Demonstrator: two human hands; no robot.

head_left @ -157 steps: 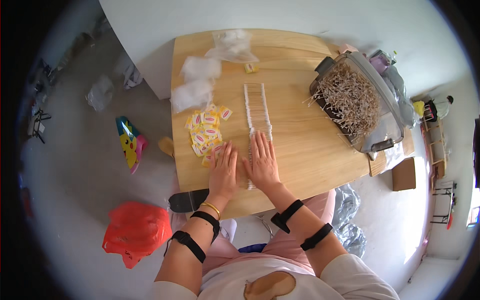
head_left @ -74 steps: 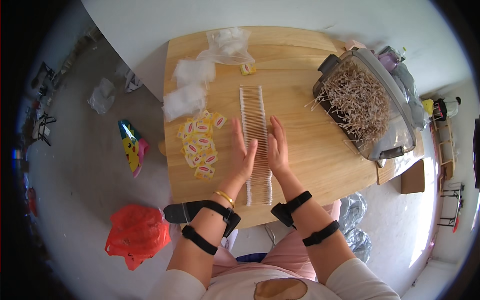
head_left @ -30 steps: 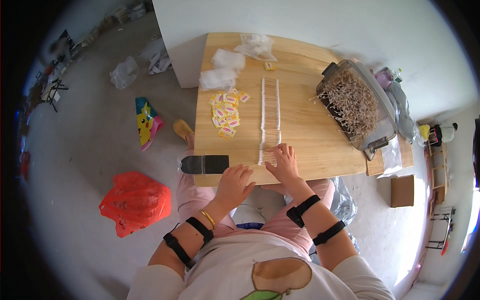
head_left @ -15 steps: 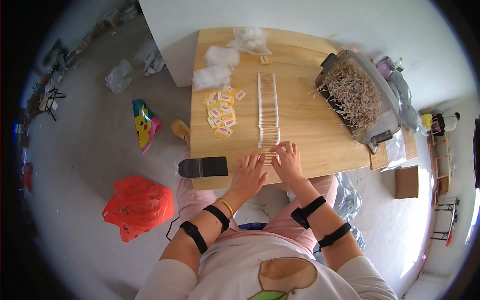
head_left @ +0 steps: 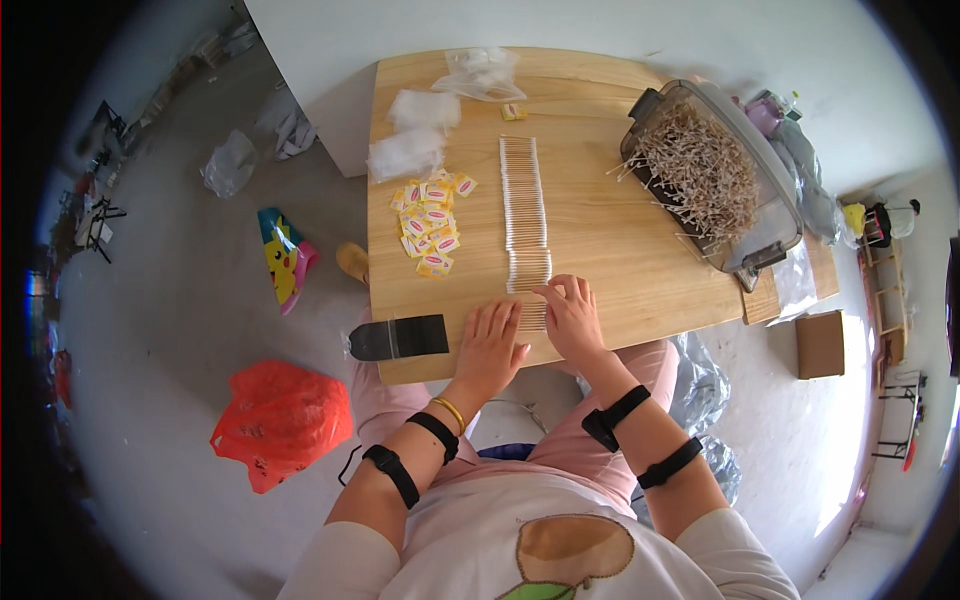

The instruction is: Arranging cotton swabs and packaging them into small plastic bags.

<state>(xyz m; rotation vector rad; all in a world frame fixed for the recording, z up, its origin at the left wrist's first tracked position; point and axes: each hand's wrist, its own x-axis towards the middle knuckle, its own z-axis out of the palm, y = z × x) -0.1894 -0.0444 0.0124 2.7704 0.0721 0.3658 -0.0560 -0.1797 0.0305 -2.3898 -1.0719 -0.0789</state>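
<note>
Cotton swabs (head_left: pixel 524 215) lie side by side in a long, narrow row on the wooden desk (head_left: pixel 620 250), each swab crosswise while the row itself runs straight away from the person, from the near edge toward the far one. Both hands sit at the near end of that row. The left hand (head_left: pixel 491 345) lies flat, palm down, its fingers (head_left: pixel 497 318) spread and resting on the desk just left of the row's near end, the fingertips about touching the nearest swabs. The right hand (head_left: pixel 573 320) is a little farther in and the nearer of the two to the swabs: its fingers (head_left: pixel 557 292) are bent and lightly spread, tips pressing down on the last swabs of the row; whether any swab is pinched between them I cannot tell. So the row stretches forward from the fingertips, along the line between the two hands.

Left of the left hand, a black flat pouch (head_left: pixel 398 338) overhangs the desk's near edge. Farther off, small yellow packets (head_left: pixel 430 225) lie scattered left of the row. Beyond them are clear plastic bags (head_left: pixel 410 150). To the right, well apart, a clear plastic bin (head_left: pixel 712 180) holds a loose heap of swabs.
</note>
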